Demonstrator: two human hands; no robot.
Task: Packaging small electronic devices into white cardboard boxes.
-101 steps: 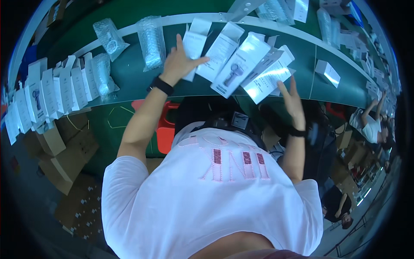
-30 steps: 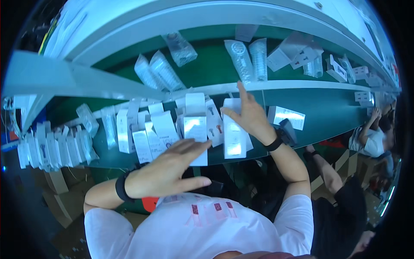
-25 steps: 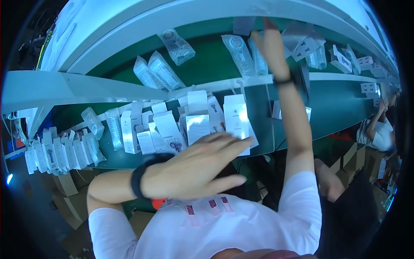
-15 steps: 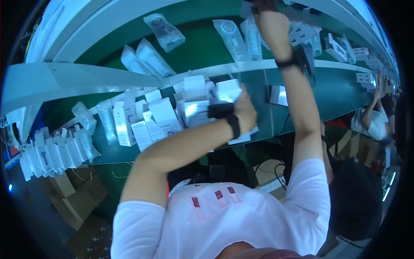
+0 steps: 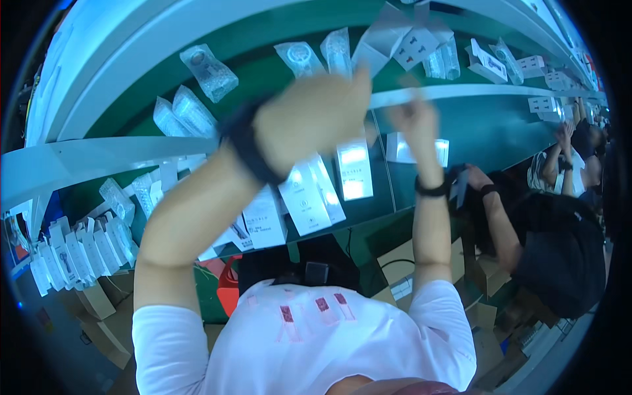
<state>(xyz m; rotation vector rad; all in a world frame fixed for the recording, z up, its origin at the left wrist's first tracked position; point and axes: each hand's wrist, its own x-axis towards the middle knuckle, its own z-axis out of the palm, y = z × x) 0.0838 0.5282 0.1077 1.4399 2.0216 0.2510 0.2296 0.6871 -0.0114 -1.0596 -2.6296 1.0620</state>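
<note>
My left hand [image 5: 313, 115] is raised over the white cartons, its fingers smeared by motion. Its fingertips overlap the lower edge of an open white carton [image 5: 380, 41] on the far green belt; I cannot tell whether they touch. To its right, my right hand [image 5: 416, 125] is up with bent, blurred fingers, so any hold is unclear. Beneath it a white box [image 5: 399, 149] lies on the bench. Upright white cartons [image 5: 309, 197] stand below my left hand, partly hidden by my arm. A separate narrow white box [image 5: 354, 171] stands beside them.
Bubble-wrapped items [image 5: 209, 72] lie along the far belt beyond a pale rail [image 5: 461, 91]. A row of thin white cartons [image 5: 79, 253] stands at left. Another person's hand [image 5: 477, 179] is close by on the right. Cardboard boxes [image 5: 108, 322] are below the bench.
My left hand has left the white box it was at and risen toward the far belt. My right hand has come back from the far cartons toward me. The view has shifted.
</note>
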